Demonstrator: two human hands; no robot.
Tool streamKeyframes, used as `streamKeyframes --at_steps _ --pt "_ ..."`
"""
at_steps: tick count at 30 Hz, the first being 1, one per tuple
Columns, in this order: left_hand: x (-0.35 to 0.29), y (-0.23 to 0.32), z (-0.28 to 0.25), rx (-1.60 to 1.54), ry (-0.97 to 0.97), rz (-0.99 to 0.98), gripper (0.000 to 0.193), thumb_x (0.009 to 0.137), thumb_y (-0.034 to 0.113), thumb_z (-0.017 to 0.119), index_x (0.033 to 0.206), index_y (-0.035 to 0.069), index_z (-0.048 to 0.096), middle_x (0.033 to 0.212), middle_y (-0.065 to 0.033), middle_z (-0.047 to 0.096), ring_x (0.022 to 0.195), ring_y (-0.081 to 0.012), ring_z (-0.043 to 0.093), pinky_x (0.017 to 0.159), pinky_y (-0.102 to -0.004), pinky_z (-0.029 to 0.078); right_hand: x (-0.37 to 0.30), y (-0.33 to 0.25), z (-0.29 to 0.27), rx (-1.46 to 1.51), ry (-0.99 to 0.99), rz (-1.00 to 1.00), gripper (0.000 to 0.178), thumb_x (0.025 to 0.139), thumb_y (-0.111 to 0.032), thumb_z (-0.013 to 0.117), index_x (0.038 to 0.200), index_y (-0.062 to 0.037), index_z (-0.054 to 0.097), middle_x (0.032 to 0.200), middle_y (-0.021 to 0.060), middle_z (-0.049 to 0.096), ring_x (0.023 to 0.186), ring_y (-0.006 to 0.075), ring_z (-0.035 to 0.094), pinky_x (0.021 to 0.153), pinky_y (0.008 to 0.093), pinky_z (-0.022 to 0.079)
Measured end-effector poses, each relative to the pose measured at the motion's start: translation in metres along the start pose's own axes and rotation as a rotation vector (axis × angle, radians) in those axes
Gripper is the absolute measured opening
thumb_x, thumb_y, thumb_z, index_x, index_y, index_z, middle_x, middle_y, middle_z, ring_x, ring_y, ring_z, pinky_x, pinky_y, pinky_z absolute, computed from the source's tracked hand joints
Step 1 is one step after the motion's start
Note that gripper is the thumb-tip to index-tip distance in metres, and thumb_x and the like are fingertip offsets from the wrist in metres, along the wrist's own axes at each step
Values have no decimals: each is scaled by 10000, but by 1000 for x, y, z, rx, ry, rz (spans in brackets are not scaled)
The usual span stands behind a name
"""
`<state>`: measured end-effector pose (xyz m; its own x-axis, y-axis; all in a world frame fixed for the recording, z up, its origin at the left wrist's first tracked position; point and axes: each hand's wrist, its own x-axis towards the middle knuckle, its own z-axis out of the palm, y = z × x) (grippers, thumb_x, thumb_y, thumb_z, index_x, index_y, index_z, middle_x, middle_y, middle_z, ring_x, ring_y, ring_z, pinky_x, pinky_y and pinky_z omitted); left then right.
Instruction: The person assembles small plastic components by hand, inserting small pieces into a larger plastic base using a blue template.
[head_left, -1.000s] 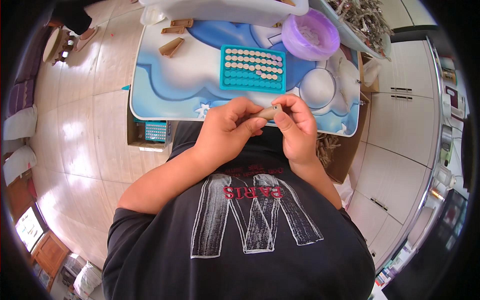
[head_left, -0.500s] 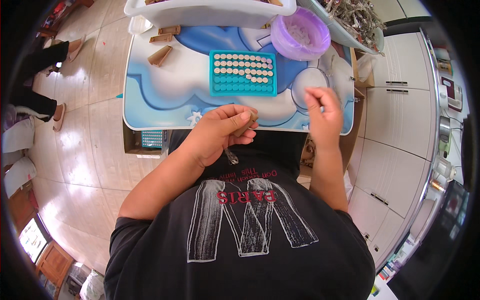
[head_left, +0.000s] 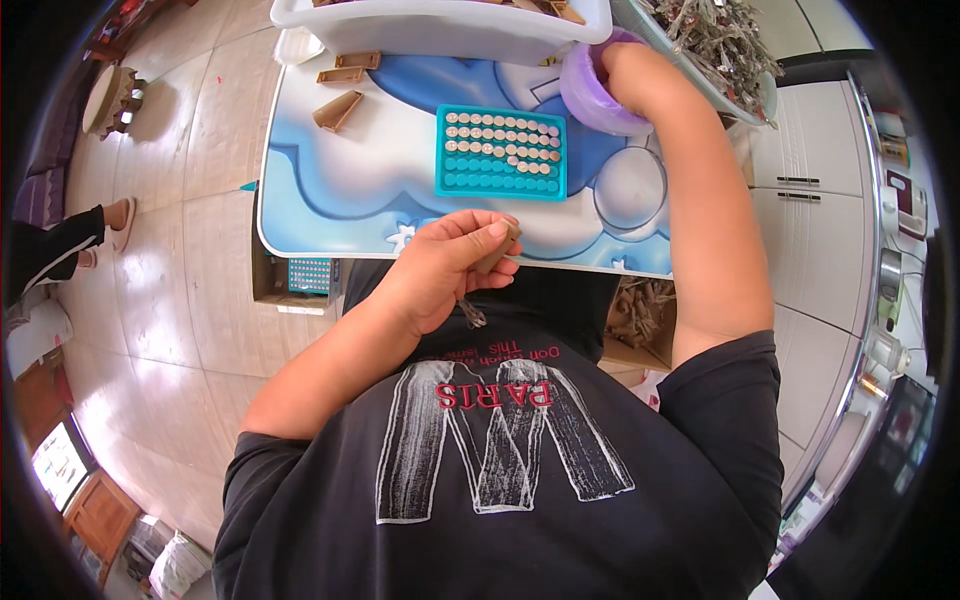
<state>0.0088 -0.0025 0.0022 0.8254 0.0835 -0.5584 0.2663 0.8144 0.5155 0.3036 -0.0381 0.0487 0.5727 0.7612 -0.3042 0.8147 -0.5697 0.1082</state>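
Just over the table's near edge, my left hand pinches a small brown piece between thumb and fingers. My right hand reaches down into a purple bowl at the table's far right. Its fingers are hidden inside, so whether they grip anything does not show. In the middle of the table lies a teal tray. Several rows of small pale round discs fill its far part; teal round spots show in the nearer rows. Three brown wedge-shaped pieces lie at the far left.
A white bin of brown pieces stands along the back. Right of it is a grey tub heaped with shiny strips. Below the table are an open carton and another teal tray. A person's leg shows at left.
My right hand has moved from above the table's near right side, away from me, into the purple bowl. The left hand keeps hold of the brown piece. The view has shifted slightly.
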Motion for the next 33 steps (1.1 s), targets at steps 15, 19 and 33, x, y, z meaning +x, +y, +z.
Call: streamKeyframes --at_steps 15,19,33 --pt "0 1 2 -72 -35 28 272 935 245 528 1105 34 555 975 -66 607 790 -123 600 734 -254 516 -73 10 -12 515 492 -1 155 812 -163 602 894 -41 649 763 88 655 688 195 614 645 318 472" --pt "0 3 1 -257 -159 118 299 960 244 466 1153 22 527 1082 -94 587 894 -144 601 783 -264 512 -117 -22 16 1084 281 -139 134 844 -134 609 854 -1 599 718 0 582 680 67 501 615 248 423" --pt "0 2 1 -284 -215 152 325 978 208 395 1177 -26 503 1143 -155 584 1053 -234 592 928 -333 489 -166 -85 57 1079 307 -222 143 753 -15 628 895 -28 631 803 104 606 691 234 591 595 324 465"
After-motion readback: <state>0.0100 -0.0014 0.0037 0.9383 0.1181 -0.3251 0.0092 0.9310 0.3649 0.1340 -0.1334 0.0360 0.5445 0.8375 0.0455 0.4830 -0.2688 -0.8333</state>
